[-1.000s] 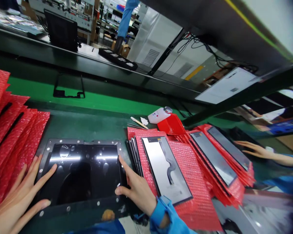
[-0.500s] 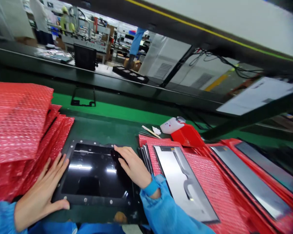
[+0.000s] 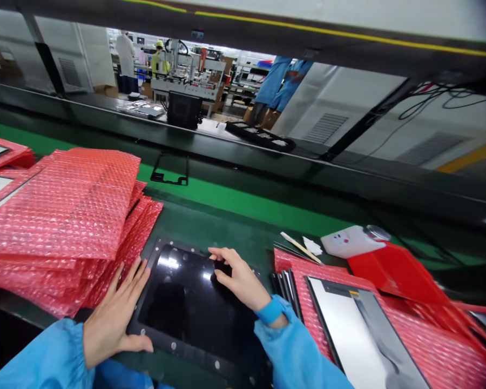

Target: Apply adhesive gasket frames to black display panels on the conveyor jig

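Barely room: left hand (image 3: 113,321) between tray (image 3: 174,346) edge and bubble-wrap stack (image 3: 65,216)

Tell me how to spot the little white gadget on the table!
Start at the green belt across the bench, then drop to the smooth red piece on the right. The white gadget lies at its far edge, the only white thing with a round silver cap, unlike the flat stick beside it.
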### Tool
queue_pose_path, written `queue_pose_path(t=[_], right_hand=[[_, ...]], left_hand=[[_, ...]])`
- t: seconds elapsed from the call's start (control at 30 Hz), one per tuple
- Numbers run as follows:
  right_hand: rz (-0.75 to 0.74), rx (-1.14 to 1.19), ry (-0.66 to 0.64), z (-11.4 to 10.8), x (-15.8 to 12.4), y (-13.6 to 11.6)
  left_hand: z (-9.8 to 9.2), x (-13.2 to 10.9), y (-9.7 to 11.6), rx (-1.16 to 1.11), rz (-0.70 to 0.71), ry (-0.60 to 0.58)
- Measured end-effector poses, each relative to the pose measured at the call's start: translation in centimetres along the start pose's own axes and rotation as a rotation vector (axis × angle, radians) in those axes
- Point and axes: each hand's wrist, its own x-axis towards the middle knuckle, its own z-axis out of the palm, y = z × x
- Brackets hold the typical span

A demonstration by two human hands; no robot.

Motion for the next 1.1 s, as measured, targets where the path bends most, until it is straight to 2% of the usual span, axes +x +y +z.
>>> queue_pose_path(t=[0.2, 0.33, 0.43, 0.67, 0.77, 0.83, 0.9, 1.0, 1.1], right_hand=[[0.040, 0.121, -0.069, -2.1, 0.6, -0.2], [0.164, 0.256, -0.087, -3.1, 0.6, -0.3], [0.191, 0.317, -0.128, -3.5, 0.9, -0.3], [0.255, 0.377, -0.181, -4.6, 1.6, -1.1], [0.276, 0.397, -0.160, -5.2, 2.0, -1.4], [0.275, 0.390, -0.147, -5.8, 2.3, -1.6], [0.248, 0.374, -0.119, -6.8, 2.6, -1.7], [0.165, 0.298, -0.017, -9.1, 2.4, -2.0], [0.044, 0.032, 0.224, -11.9, 0.6, -3.8]], left_hand=[[-0.3, -0.2, -0.7, -0.296, -0.045, -0.047], [-1.0, 0.4, -0.5, -0.597, -0.211, -0.024], [-1.5, 1.1, 0.1, -0.727, -0.288, -0.001], [-2.9, 2.0, 1.2, -0.911, -0.344, 0.068], [-3.5, 2.6, 1.9, -1.061, -0.361, 0.101], [-3.9, 3.1, 3.1, -1.199, -0.323, 0.107], [-4.3, 3.9, 4.7, -1.330, -0.265, 0.163], [-4.6, 6.1, 7.5, -1.447, -0.256, 0.322], [-4.9, 10.3, 9.0, -1.565, -0.263, 0.379]])
